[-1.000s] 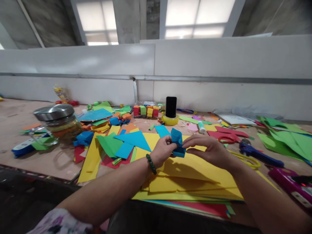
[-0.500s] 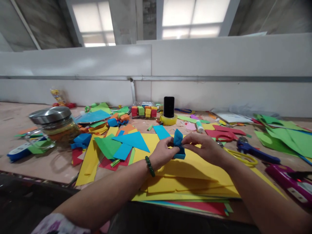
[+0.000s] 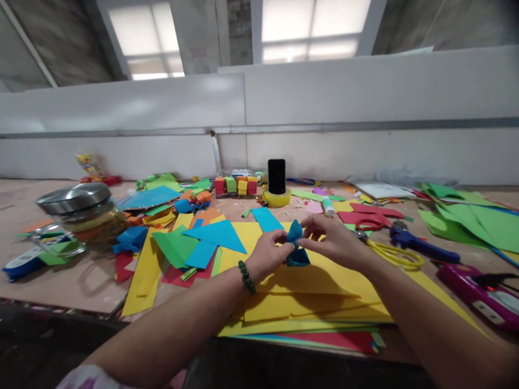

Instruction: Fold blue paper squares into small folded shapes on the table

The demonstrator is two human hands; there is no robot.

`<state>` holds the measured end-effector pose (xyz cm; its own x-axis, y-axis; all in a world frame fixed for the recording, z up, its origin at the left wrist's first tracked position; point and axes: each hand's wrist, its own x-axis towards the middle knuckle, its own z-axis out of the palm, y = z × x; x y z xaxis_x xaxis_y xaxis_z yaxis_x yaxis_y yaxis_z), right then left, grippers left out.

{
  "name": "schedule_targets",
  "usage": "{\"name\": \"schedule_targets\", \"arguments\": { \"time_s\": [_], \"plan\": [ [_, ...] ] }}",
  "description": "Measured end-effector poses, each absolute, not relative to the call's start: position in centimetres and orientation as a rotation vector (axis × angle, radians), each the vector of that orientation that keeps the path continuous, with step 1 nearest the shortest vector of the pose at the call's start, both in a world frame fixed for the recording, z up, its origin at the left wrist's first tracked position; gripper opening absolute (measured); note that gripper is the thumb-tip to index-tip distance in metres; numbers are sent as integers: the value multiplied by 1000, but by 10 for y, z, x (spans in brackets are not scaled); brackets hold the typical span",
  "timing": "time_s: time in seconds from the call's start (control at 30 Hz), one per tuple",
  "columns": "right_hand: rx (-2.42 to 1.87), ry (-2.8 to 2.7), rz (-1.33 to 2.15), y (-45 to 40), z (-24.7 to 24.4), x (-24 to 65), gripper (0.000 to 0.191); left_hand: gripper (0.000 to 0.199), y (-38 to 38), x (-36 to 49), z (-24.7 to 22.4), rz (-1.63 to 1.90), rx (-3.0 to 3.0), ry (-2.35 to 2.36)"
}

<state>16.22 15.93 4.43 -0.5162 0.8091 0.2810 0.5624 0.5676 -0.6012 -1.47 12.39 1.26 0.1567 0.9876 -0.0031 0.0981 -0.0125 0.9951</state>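
Observation:
A small folded blue paper piece [image 3: 298, 257], with an open box-like lower part and a pointed flap standing above it, is held over stacked yellow sheets [image 3: 316, 302]. My left hand [image 3: 270, 251], wearing a green bead bracelet [image 3: 247, 277], pinches its left side between thumb and fingers. At the upper right of the piece, the thumb and bent fingers of my right hand [image 3: 330, 240] are on the flap. Part of the fold is hidden behind my fingertips.
Left are loose paper sheets [image 3: 219, 235] and a lidded glass jar [image 3: 81, 216]. Right are yellow-handled scissors [image 3: 399, 256], blue-handled pliers [image 3: 425, 246] and a magenta device [image 3: 480, 297]. Behind stand paper cubes [image 3: 242, 187], a phone [image 3: 277, 175] on a tape roll [image 3: 277, 198], and a glue stick [image 3: 328, 206].
The blue piece has turned slightly in my fingers, and its flap leans differently. My right fingers have shifted on the flap. The whole view has swung a little to the right.

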Motion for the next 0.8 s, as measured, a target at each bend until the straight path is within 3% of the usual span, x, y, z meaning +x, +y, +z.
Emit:
{"name": "schedule_targets", "arguments": {
  "time_s": [0.27, 0.5, 0.7, 0.8],
  "plan": [
    [-1134, -2257, 999, 159, 40, 157, 16, 20, 129, -14, 1, 1049, 1495, 1140],
    [-1100, -2092, 1269, 172, 30, 162, 11, 23, 125, -16, 14, 927, 1226, 1055],
    [-1141, -2149, 1181, 169, 36, 163, 17, 23, 126, -19, 15, 820, 1236, 1084],
    [-1299, -2297, 881, 155, 42, 154, 14, 13, 125, -16, 13, 873, 1406, 1184]
  ]
}}
